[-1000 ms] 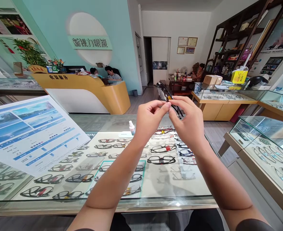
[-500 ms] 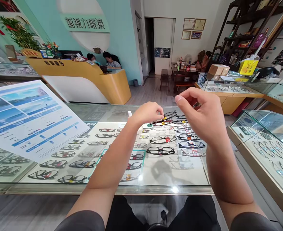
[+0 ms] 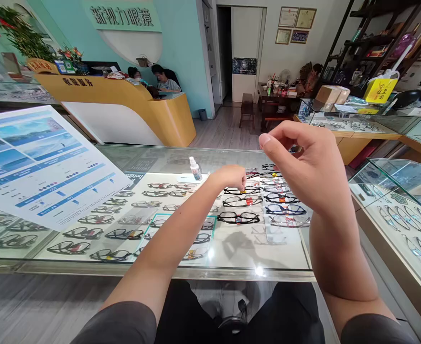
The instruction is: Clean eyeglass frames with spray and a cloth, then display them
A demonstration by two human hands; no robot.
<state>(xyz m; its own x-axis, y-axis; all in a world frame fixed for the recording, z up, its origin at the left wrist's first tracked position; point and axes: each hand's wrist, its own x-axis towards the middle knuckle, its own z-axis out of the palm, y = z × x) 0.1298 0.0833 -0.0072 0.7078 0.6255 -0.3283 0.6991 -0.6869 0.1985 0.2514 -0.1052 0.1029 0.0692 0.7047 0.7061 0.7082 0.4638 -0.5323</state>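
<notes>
My left hand [image 3: 234,177] reaches over the glass display counter [image 3: 246,277], its fingers curled closed at the top of a pair of black-framed eyeglasses [image 3: 242,191] with a yellow tag. The fingertips are hidden behind the hand. These glasses lie level at the far end of a column, beyond a pair with a red tag [image 3: 246,201] and a thick black pair [image 3: 238,218]. Raised above the counter's right side is my right hand [image 3: 299,162], loosely curled and holding nothing visible, with space between thumb and fingers. Beneath it, another column holds dark blue glasses [image 3: 285,209].
A small white spray bottle [image 3: 195,169] stands on the counter's far side. To the left is a printed sheet [image 3: 48,167] with blue pictures. More glasses fill the left, and another showcase [image 3: 404,224] stands at right. People sit behind a yellow reception desk [image 3: 174,119].
My left hand has lowered the black glasses from a tilted, lifted position to level in the column. The spray bottle now shows fully. My right hand stays raised; the view has tilted down slightly.
</notes>
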